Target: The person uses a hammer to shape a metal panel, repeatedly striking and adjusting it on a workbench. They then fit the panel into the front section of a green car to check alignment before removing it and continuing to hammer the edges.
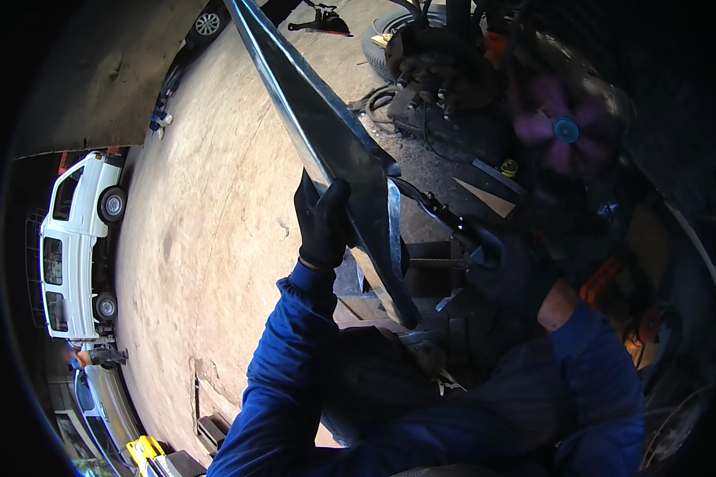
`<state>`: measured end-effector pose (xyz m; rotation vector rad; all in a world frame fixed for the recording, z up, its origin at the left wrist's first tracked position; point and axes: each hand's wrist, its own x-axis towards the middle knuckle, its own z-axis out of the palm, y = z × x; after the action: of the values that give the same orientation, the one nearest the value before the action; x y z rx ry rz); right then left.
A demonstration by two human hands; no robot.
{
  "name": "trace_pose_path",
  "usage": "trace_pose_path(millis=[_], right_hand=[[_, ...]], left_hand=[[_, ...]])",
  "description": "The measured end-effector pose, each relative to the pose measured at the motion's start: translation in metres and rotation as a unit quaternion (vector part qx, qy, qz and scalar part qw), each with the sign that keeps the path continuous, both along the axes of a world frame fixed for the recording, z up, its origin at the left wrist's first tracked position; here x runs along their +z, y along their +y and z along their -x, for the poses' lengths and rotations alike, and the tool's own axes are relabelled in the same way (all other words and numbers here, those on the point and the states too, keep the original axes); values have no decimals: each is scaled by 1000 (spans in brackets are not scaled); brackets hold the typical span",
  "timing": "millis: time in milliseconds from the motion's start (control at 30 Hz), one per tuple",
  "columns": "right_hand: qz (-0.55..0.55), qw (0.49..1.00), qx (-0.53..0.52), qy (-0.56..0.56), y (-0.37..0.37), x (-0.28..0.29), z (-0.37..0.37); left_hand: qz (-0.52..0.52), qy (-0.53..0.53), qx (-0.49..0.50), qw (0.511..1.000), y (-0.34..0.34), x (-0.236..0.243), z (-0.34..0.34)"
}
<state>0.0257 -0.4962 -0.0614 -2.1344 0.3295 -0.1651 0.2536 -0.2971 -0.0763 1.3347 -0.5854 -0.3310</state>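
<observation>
A long, folded piece of shiny sheet metal (306,107) slants from the top of the view down to the middle, with a bent, notched end near me. My left hand (324,222), in a black glove, is closed around its left edge. In my gloved right hand (509,274) is a dark pair of pliers (437,208); shadow blurs the fingers. The tool's jaws meet the metal at the notch on its right side. Whether they bite on the edge or only touch it, I cannot tell.
A fan with purple blades (565,129) stands at the right. Beyond the metal are a tyre (371,52) and dark machine parts (437,71). A yellow tape measure (509,168) lies nearby. A white van (75,238) is parked far left across the concrete floor (199,199).
</observation>
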Motion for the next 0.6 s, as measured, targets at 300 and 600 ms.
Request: trace_pose_path(millis=[300, 600], right_hand=[[46, 997, 58, -3, -1, -40, -3], [73, 997, 1, 7, -7, -38, -10]], left_hand=[[54, 236, -48, 969, 5, -20, -30], [77, 199, -126, 969, -4, 0, -21]])
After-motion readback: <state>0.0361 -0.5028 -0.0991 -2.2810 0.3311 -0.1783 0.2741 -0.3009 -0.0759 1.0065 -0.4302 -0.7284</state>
